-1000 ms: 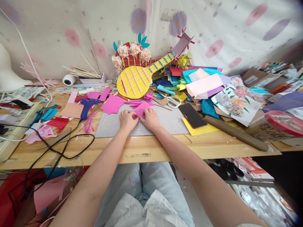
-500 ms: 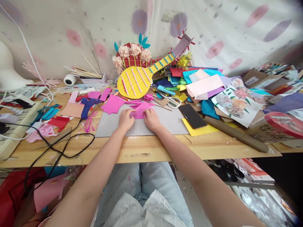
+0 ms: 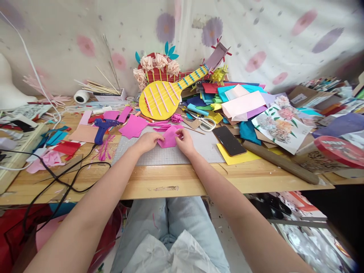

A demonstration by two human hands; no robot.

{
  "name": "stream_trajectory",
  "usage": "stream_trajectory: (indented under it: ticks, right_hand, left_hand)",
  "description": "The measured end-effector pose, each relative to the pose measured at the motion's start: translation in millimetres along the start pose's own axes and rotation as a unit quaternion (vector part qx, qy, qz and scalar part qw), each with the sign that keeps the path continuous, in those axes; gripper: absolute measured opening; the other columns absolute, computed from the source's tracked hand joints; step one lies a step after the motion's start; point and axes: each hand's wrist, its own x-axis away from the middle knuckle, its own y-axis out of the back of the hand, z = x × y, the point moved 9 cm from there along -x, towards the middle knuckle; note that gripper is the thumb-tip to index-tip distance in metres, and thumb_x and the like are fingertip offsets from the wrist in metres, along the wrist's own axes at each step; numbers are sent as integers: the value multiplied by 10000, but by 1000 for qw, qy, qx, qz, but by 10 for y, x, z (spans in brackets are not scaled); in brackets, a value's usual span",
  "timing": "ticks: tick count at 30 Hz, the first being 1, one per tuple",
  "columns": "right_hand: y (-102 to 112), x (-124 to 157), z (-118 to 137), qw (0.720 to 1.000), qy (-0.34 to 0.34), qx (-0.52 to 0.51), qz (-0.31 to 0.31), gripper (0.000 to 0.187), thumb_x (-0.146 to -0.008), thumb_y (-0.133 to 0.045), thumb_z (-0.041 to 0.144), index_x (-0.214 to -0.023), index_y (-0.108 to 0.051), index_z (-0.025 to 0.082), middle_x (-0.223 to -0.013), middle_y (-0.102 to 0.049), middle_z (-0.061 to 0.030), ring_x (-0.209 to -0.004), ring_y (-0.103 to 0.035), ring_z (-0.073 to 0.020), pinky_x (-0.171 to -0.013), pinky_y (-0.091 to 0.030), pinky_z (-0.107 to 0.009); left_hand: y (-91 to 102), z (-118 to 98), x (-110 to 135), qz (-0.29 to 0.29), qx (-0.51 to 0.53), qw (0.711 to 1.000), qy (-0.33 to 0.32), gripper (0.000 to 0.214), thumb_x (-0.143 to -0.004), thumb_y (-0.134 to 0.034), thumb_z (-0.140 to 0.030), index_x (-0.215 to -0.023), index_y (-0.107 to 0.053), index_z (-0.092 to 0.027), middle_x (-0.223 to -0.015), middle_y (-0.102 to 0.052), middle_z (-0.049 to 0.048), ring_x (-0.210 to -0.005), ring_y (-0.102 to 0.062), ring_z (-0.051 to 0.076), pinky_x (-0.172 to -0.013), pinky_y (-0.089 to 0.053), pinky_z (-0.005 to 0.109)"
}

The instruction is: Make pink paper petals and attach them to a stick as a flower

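Note:
A piece of magenta paper point(image 3: 170, 137) is held up a little above the grey cutting mat point(image 3: 142, 156), its sides between my two hands. My left hand point(image 3: 148, 142) pinches its left edge between thumb and fingers. At the opposite edge, my right hand point(image 3: 185, 142) grips the paper the same way. More magenta paper pieces point(image 3: 133, 126) lie on the mat's far left corner, beside my left hand. A small rolled magenta paper flower point(image 3: 176, 118) and white-handled scissors point(image 3: 208, 124) rest just beyond my right hand.
A blue glue gun point(image 3: 102, 129) with a black cable point(image 3: 68, 182) lies on the left. Behind the mat leans a yellow paper lute point(image 3: 159, 100). To the right are a phone point(image 3: 229, 140), a wooden stick point(image 3: 280, 161), stacked coloured paper point(image 3: 244, 104) and a red-lidded tub point(image 3: 338, 151).
The magenta paper has been lifted and turned between my hands, and now stands more upright. My left hand has drawn slightly left. The whole view has shifted a little.

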Motion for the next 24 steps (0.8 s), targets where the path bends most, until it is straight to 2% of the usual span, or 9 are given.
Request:
stream_trajectory:
  ticks: [3,8,11,13,17,21,24]
  right_hand:
    - [13,-3,0,1000,2,-5,-4,192,-647,-427,148,-825,-488,190,-874,-541,-23,-737,-492,-124,-697,-429,-264]
    - [39,4,-10,1000,-12,-1,-9,168,-657,-429,164,-816,-480,186,-867,-540,-28,-729,-496,-125,-704,-428,-270]
    - [29,13,16,1000,-3,6,-3,166,-658,-427,161,-812,-482,192,-867,-544,-25,-738,-499,-128,-709,-428,-273]
    - [26,19,32,1000,2,10,-1,167,-662,-424,162,-813,-490,192,-870,-545,-24,-739,-501,-129,-708,-429,-277]
    - [4,45,113,999,30,40,14,191,-676,-426,150,-838,-519,188,-888,-559,-31,-759,-506,-136,-731,-428,-290]
    - [-112,115,281,989,101,80,77,257,-693,-410,94,-860,-568,209,-906,-616,-18,-863,-500,-157,-788,-414,-293]
    - [-201,162,335,981,124,83,123,313,-702,-411,72,-920,-581,218,-912,-645,1,-905,-494,-163,-807,-410,-287]
  left_hand:
    - [54,-6,101,-27,-28,999,-7,347,-708,-430,-59,-884,-675,-230,-1016,-681,3,-996,-595,159,-931,-430,312]
    - [345,71,343,-188,-95,976,49,260,-812,-417,-162,-930,-645,-206,-1030,-654,67,-1007,-562,198,-907,-405,342]
    - [424,98,434,-238,-153,954,101,236,-839,-414,-241,-923,-632,-205,-971,-645,97,-993,-521,253,-882,-368,406]
    - [379,58,423,-229,-182,950,106,212,-830,-433,-259,-891,-628,-206,-930,-635,107,-989,-495,274,-874,-342,432]
    - [142,-122,302,-156,-205,965,53,151,-791,-477,-232,-801,-627,-209,-864,-623,106,-968,-481,274,-867,-327,438]
    - [2,-241,195,-117,-201,972,22,150,-772,-485,-200,-800,-632,-204,-850,-636,100,-953,-493,274,-849,-343,432]
    - [-47,-221,133,-92,-152,984,24,165,-746,-513,-189,-851,-639,-202,-869,-655,76,-932,-526,259,-831,-372,407]
